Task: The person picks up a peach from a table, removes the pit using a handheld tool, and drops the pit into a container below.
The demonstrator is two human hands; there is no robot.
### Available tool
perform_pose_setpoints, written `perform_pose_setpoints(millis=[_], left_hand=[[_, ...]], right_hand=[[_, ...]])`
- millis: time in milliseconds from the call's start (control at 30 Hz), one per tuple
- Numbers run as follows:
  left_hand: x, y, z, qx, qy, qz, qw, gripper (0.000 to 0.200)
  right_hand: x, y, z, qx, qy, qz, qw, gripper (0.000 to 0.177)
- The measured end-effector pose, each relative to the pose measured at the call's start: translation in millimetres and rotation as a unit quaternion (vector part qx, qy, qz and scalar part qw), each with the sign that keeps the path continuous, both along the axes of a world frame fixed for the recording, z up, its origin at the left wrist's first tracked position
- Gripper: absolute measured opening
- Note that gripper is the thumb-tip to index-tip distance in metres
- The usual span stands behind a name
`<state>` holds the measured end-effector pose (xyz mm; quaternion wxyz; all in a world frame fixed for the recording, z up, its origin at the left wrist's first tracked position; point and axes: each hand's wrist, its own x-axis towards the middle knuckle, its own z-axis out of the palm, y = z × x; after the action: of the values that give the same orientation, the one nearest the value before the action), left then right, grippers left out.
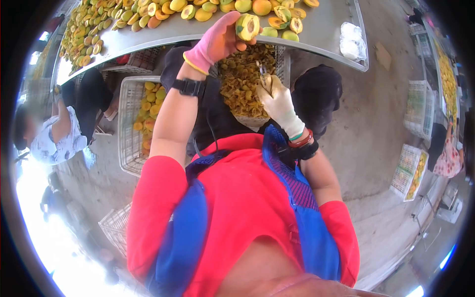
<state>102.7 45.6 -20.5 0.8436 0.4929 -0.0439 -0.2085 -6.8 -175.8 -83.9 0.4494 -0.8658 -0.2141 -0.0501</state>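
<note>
My left hand, in a pink and orange glove, is closed around a cut yellow peach just above the table's near edge. The peach's cut face is turned up and shows a brownish pit area. My right hand wears a white glove with stained fingertips. It grips a small metal hand tool, whose tip points toward the table; its exact kind is hard to make out. Below both hands, between my knees, stands a crate of brownish-yellow scraps.
The metal table carries many whole and cut peaches. White plastic bundles lie at its right end. A white crate with peaches is left of my legs. Another person sits farther left; more crates stand right.
</note>
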Motion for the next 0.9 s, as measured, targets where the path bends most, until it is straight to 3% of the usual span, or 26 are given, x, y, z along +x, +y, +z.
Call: perform_pose_setpoints(millis=[133,200,300,333,433,533,633,733,900], left_hand=[[-36,-10,15,0.020,-0.047,-0.003,0.999,0.073],[-50,-16,23,0.069,-0.080,0.009,0.994,0.077],[-66,-26,32,0.153,-0.092,0.023,0.984,0.076],[-71,-30,38,0.179,-0.093,0.027,0.979,0.075],[-82,-36,41,0.208,-0.112,0.034,0.971,0.072],[-82,-40,35,0.236,-0.203,0.041,0.949,0.072],[-82,-43,27,0.214,-0.175,0.054,0.960,0.067],[-84,-61,23,0.096,-0.140,0.130,0.977,0.072],[-81,-61,18,0.089,-0.118,0.125,0.981,0.085]], right_hand=[[3,5,20,-0.010,-0.056,0.033,0.998,0.016],[6,2,39,-0.053,-0.187,0.057,0.979,0.017],[-6,11,74,0.132,0.059,-0.021,0.989,0.016],[-2,7,66,0.086,-0.039,0.003,0.996,0.018],[-2,3,72,-0.025,-0.123,0.018,0.992,0.013],[-3,1,67,-0.063,-0.136,0.020,0.989,0.014],[-5,2,62,-0.056,-0.121,0.025,0.991,0.013],[-10,5,61,0.115,0.079,0.014,0.990,0.018],[-17,3,73,0.246,0.336,0.038,0.908,0.013]])
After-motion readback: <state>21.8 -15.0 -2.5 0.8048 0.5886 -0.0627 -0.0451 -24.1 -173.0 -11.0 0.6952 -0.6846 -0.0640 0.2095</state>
